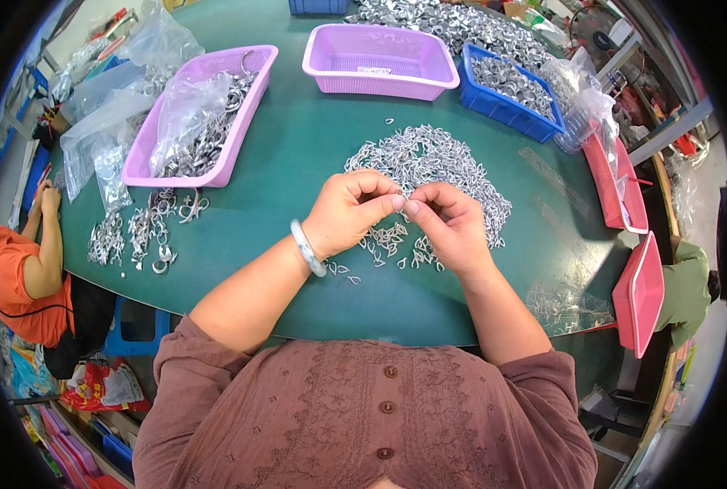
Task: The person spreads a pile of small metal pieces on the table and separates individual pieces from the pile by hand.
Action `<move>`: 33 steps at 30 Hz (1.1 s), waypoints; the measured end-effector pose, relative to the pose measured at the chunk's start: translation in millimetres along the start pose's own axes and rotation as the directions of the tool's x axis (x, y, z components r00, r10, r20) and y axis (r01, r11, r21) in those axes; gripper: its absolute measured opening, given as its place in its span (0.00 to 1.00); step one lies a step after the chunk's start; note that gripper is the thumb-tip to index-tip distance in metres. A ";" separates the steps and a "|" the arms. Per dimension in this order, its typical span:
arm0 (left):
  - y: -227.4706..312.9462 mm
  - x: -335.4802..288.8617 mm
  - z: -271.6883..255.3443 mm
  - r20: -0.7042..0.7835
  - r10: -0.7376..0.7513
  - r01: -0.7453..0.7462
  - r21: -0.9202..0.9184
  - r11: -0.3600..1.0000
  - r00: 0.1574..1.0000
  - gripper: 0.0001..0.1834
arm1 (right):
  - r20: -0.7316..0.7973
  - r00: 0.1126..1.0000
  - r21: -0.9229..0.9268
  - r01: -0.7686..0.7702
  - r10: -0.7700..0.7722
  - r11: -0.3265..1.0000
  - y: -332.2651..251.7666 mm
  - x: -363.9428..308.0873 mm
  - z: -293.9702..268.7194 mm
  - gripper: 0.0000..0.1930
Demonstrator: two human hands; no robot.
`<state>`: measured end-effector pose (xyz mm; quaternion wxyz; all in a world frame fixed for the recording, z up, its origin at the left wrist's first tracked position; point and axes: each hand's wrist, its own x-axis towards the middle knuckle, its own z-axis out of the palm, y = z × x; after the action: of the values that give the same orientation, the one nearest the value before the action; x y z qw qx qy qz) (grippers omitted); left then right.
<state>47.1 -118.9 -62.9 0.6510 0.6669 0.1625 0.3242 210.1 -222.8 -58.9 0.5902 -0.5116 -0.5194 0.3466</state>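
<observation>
My left hand (pixel 353 210), with a pale bangle (pixel 308 248) on its wrist, is closed in a pinch. Close against it, my right hand (pixel 451 222) pinches too, so the fingertips of both nearly meet. Whatever small piece sits between them is too small to name. Just beyond and under my hands spreads a heap of small silver teardrop-shaped metal loops (pixel 428 159). A few loose loops (pixel 388 238) lie nearer me, below my fingers, on the green table (pixel 298 122).
A purple basket (pixel 135 163) at left holds metal parts and plastic bags. Another purple basket (pixel 331 81) stands at the back, beside a blue basket (pixel 510 118) of metal pieces. Pink trays (pixel 639 293) line the right edge. A person in orange (pixel 25 277) sits at left.
</observation>
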 end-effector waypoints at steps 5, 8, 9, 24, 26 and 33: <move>4.1 -0.7 1.6 0.040 -0.083 0.088 -0.134 0.987 0.996 0.06 | 0.019 0.999 0.067 -0.039 0.038 0.997 -0.8 -0.1 -2.5 0.05; 5.3 -0.8 1.5 0.058 -0.101 0.110 -0.163 0.980 0.993 0.06 | 0.014 0.997 0.114 -0.072 0.071 0.991 -0.6 0.3 -1.2 0.05; 5.5 -0.8 1.3 0.067 -0.102 0.112 -0.161 0.981 0.993 0.05 | 0.010 0.996 0.133 -0.085 0.084 0.987 -1.1 0.7 -0.7 0.06; -0.2 -1.7 5.9 0.010 0.085 -0.084 0.288 0.954 0.996 0.06 | 0.034 0.999 0.003 -0.042 0.042 0.999 -1.5 3.9 -2.8 0.05; -1.8 -3.6 7.6 0.019 0.082 -0.084 0.298 0.951 0.996 0.06 | 0.036 0.997 -0.013 -0.065 0.066 0.998 -4.3 3.5 -1.6 0.04; -5.3 -6.6 11.8 0.023 -0.036 0.032 0.154 0.988 0.999 0.05 | 0.048 0.995 0.097 -0.095 0.091 0.991 -0.1 2.5 -2.3 0.02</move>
<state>50.9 -131.6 -68.8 0.6053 0.7162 0.1899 0.2910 212.8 -221.0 -57.9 0.5865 -0.4977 -0.4899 0.4102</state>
